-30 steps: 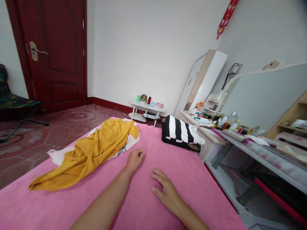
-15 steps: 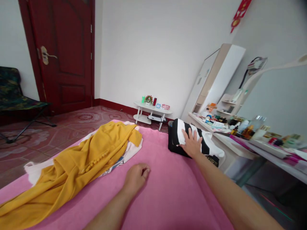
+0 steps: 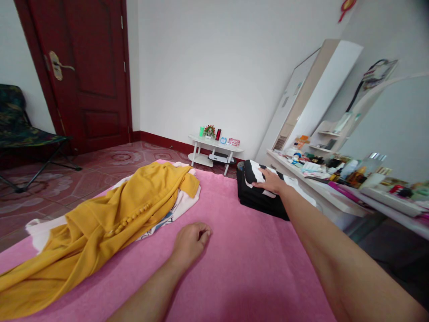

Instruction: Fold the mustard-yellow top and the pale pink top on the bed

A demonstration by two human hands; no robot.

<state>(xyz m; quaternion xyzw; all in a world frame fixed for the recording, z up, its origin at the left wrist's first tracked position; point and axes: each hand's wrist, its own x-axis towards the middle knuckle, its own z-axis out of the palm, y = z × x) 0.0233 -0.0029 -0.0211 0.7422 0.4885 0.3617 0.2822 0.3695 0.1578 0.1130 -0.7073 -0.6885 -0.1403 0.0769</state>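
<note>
1. At the far left we see a folding chair (image 3: 20, 129) on the tiled floor, with a dark red door (image 3: 83, 76) beside it.
2. On the pink bedcover (image 3: 234, 250) lies a yellow garment (image 3: 110, 223), spread loosely over a white garment (image 3: 182, 203); its long axis runs from the near left corner up toward the middle of the bed.
3. Our left hand (image 3: 191, 241) rests on the bedcover just right of the yellow garment, near it but not touching. Its fingers are curled into a loose fist and grip nothing.
4. Beyond the foot of the bed stands a small white table (image 3: 216, 150) carrying a few small items, against the wall.
5. Our right hand (image 3: 270, 181) lies palm down on top of the folded black-and-white striped garment (image 3: 259, 197) at the far right corner of the bed. The fingers are flat and slightly spread, pressing rather than closing on the cloth.
6. The folded garment lies directly beneath the right hand and well apart from the left, so the right hand is plainly nearer.
7. Farthest right, a dressing table (image 3: 335, 188) crowded with bottles stands just beside the bed.
</note>
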